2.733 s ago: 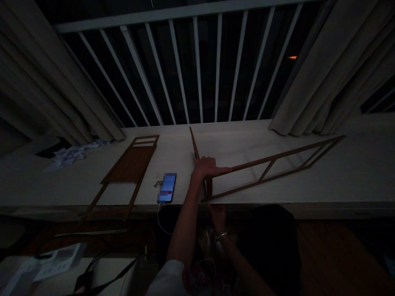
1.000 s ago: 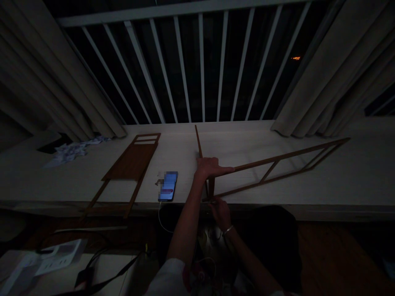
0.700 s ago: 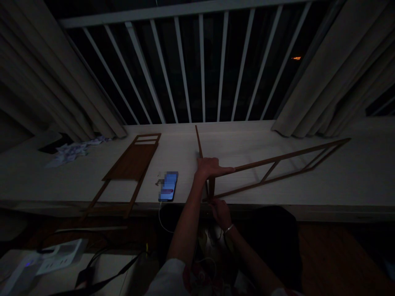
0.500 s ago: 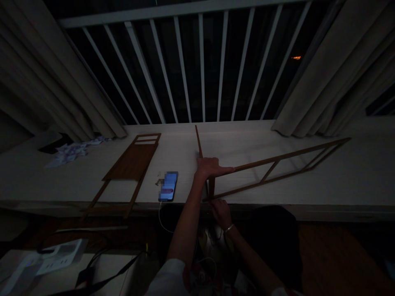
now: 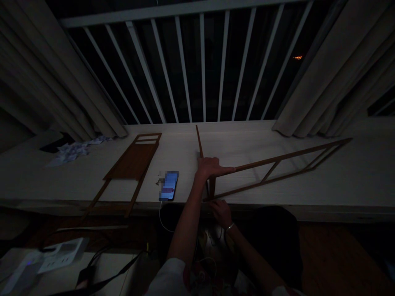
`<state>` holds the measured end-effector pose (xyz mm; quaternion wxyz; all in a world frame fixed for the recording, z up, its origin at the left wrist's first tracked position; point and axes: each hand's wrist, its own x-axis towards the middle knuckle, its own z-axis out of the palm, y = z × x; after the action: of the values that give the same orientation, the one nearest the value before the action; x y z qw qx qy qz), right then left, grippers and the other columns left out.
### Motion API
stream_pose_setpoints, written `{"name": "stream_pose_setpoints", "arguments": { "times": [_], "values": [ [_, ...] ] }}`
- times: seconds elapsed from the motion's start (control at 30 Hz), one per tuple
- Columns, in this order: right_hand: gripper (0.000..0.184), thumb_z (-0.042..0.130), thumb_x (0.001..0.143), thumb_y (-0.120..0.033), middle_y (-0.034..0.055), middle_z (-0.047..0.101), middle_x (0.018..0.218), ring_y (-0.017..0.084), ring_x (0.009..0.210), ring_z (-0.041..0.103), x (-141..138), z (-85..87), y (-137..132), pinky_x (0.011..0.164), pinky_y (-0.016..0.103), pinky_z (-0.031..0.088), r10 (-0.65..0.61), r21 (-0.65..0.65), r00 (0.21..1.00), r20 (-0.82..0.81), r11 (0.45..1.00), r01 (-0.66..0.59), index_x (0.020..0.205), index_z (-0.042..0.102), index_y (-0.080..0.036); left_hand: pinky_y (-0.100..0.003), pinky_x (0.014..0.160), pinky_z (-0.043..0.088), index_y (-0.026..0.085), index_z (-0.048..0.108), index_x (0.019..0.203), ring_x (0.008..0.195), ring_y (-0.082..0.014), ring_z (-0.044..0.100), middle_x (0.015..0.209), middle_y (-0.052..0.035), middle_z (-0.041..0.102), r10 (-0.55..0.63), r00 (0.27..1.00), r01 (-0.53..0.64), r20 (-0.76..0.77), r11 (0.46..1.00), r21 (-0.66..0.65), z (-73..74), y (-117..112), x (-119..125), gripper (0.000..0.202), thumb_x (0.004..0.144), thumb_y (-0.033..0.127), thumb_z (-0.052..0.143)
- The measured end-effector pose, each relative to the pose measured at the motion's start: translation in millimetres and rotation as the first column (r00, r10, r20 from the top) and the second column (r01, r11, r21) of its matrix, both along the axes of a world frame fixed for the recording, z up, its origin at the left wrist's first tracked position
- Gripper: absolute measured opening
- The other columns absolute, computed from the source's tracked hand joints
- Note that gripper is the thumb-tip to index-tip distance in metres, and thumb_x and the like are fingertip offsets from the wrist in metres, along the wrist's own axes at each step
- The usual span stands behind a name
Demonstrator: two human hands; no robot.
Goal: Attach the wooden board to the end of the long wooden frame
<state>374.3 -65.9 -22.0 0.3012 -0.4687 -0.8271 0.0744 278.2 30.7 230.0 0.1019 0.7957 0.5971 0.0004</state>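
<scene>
Currently the left hand (image 5: 210, 167) is closed over the near left corner of a brown frame (image 5: 279, 158), its thumb laid along the upper bar. Below it, the right hand (image 5: 220, 210) has its fingers curled at the frame's near corner, by the end of the lower bar; whether it grips anything I cannot tell. A band (image 5: 230, 227) circles the right wrist. The frame is on a white ledge (image 5: 308, 189), its two long bars running off to the right with crosspieces between them. From the left hand a thin brown piece (image 5: 199, 142), seen edge-on, points to the far side. Left of the hands lies a phone (image 5: 169, 186), with a white cable (image 5: 159, 214) hanging from its near end. Farther left is a brown panel (image 5: 132, 162) whose legs jut past the near edge, and beyond it are crumpled papers (image 5: 72, 151) near the left curtain (image 5: 58, 74).
</scene>
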Motion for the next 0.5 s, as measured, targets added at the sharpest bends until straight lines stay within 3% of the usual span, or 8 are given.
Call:
{"name": "stream_pose_setpoints", "arguments": {
  "times": [0.27, 0.5],
  "values": [
    [0.03, 0.048, 0.077, -0.012, 0.0053, 0.062, 0.09, 0.018, 0.081, 0.053, -3, 1.9, 0, 0.072, 0.031, 0.033, 0.054, -0.034, 0.997, 0.05, 0.998, -0.053, 0.104, 0.057, -0.023, -0.046, 0.085, 0.033, 0.019, 0.058, 0.089, 0.098, -0.031, 0.053, 0.099, -0.0113, 0.062, -0.003, 1.0, 0.003, 0.014, 1.0, -0.001, -1.6, 1, 0, 0.075, 0.06, 0.079, 0.024],
    [0.022, 0.042, 0.084, -0.02, 0.0051, 0.062, 0.091, 0.018, 0.085, 0.053, -12, 8.5, -9, 0.077, 0.033, 0.033, -0.052, -0.044, 0.997, -0.052, 0.998, 0.049, 0.099, 0.058, -0.022, -0.045, 0.085, 0.033, 0.019, 0.057, 0.092, 0.098, -0.0311, 0.053, 0.101, -0.0111, 0.062, -0.005, 1.0, 0.005, -0.001, 1.0, -0.01, -0.8, 1, 1, 0.076, 0.06, 0.08, 0.024]
  ]
}}
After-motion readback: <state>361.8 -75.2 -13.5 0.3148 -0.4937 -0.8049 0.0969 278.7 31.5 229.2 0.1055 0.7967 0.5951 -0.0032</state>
